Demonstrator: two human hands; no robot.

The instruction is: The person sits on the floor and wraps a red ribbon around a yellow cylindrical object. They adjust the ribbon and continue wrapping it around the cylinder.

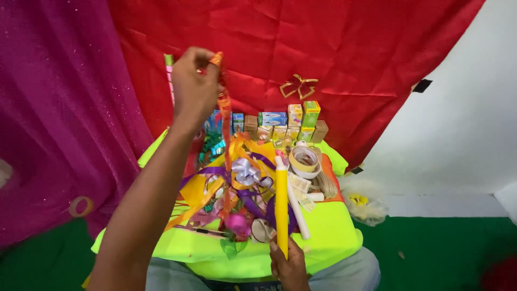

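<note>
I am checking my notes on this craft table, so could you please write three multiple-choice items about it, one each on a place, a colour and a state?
1. Where does the gold ribbon bow hang?
A. on the red cloth backdrop
B. on the green floor
C. on the purple cloth

2. What colour is the upright paper roll that the right hand holds?
A. blue
B. yellow
C. white

3. How is the left hand?
A. flat on the table
B. empty and open
C. raised, pinching an orange ribbon

Answers: 1 A, the bow sits against red cloth; 2 B, the roll is yellow; 3 C, the ribbon dangles from its grip.
</note>
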